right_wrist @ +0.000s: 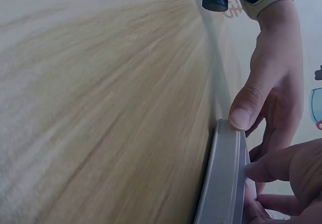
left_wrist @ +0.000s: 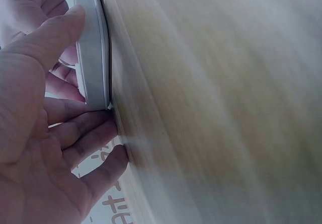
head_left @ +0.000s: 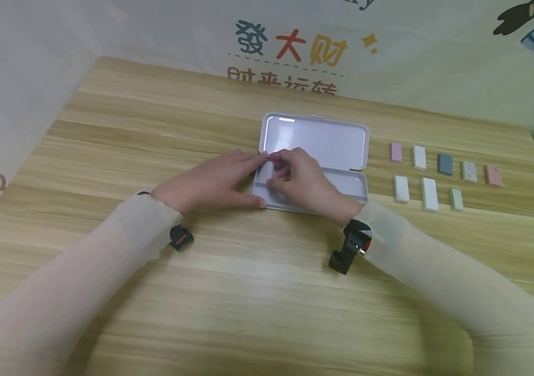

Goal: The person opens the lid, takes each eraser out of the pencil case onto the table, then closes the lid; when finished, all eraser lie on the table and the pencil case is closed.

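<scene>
A white pencil case (head_left: pixel 328 141) lies open on the table, its lid folded back at the far side and its shallow tray (head_left: pixel 349 183) nearer. My left hand (head_left: pixel 206 180) spans the tray's left end, thumb at the front corner and fingers along the side, fairly straight. In the left wrist view that thumb (left_wrist: pixel 63 30) rests against the case wall (left_wrist: pixel 93 58). My right hand (head_left: pixel 306 183) reaches into the tray's left part and pinches a small white block (head_left: pixel 267 169). Its fingers hide part of the block, and the right wrist view shows them at the tray rim.
Right of the case stand two rows of small blocks: a pink block (head_left: pixel 396 152), a blue block (head_left: pixel 445 164), a salmon block (head_left: pixel 493 176), a long white block (head_left: pixel 429 194) and several other pale ones. A printed cloth (head_left: pixel 177 36) hangs behind the wooden table (head_left: pixel 248 292).
</scene>
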Motion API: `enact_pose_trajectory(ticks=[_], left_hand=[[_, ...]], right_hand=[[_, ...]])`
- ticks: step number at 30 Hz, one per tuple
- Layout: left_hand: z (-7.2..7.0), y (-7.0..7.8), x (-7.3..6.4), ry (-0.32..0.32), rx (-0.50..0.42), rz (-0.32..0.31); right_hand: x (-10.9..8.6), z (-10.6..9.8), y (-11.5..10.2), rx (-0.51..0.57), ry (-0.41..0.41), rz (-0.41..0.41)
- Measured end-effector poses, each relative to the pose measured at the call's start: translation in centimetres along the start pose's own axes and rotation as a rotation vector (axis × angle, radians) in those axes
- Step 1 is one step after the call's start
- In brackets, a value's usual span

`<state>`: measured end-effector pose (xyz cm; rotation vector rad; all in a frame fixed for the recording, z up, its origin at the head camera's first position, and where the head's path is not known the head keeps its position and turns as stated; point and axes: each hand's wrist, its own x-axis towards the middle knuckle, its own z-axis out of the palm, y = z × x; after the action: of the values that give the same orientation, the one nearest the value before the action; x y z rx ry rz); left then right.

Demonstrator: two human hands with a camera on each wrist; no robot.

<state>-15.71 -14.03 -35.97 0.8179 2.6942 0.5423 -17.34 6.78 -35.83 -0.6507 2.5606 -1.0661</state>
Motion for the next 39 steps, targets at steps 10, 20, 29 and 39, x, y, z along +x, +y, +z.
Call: enact_pose_trajectory(ticks=[10,20,29,39], left_hand=[[0.0,0.0,0.0,-0.007,0.001,-0.005],[0.1,-0.1,0.1,-0.020,0.001,-0.029],[0.0,-0.1,0.1,-0.025,0.019,-0.032],[0.0,0.0,0.1,-0.029,0.015,-0.036]], right_hand=[[-0.2,-0.3,0.6,-0.022,-0.005,-0.011],[-0.5,-0.7,1.2,0.009,0.005,-0.037],[-1.2,-2.0,2.3,0.115,0.044,-0.022],[-3.8,-4.5,4.4,0.221,0.063,0.005]])
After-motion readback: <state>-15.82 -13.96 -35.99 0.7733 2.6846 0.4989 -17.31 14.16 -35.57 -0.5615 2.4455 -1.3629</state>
